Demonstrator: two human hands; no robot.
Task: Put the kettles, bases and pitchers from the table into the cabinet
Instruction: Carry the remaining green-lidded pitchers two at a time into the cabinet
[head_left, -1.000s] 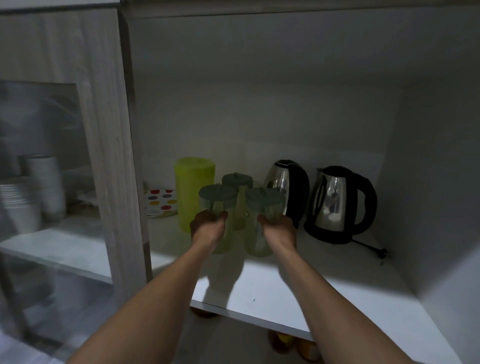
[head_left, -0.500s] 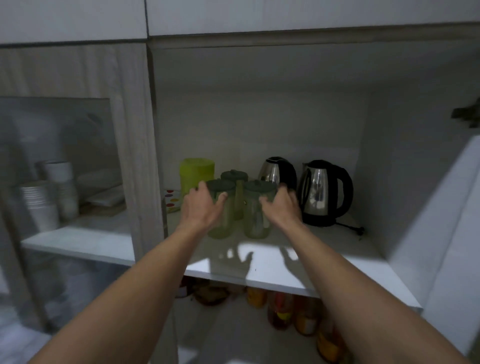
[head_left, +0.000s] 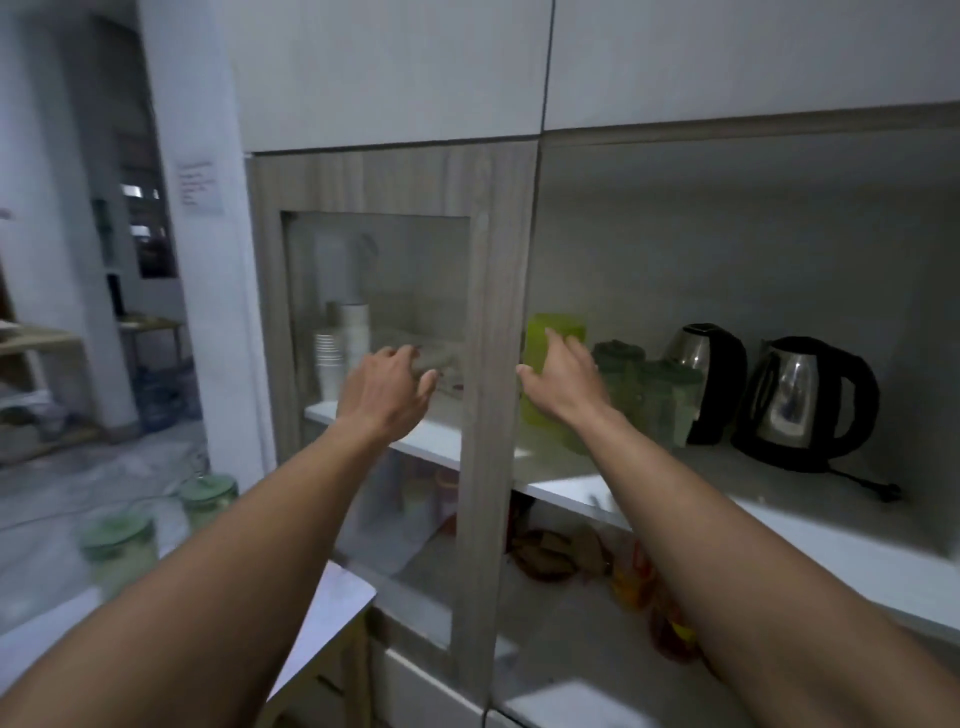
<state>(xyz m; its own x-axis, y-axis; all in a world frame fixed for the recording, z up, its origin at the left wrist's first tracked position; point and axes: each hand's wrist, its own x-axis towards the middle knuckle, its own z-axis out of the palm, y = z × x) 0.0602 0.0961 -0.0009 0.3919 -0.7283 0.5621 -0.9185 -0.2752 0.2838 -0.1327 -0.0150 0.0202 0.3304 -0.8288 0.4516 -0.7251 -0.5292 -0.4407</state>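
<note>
Left hand (head_left: 387, 387) and right hand (head_left: 563, 379) have drawn off the green-lidded clear plastic pitchers (head_left: 649, 395), centre right; both spread, empty. A careless leftward swing could topple the green-lidded table pitchers (head_left: 120, 551), lower left.

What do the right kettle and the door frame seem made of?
The right kettle: polished metal body, mirror-like reflections; black handle, probably plastic. The door frame: wood or wood-look laminate, showing grey grain; its pane looks like glass, being see-through.

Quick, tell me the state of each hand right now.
Left hand: open, holding nothing.
Right hand: open, holding nothing.
</note>
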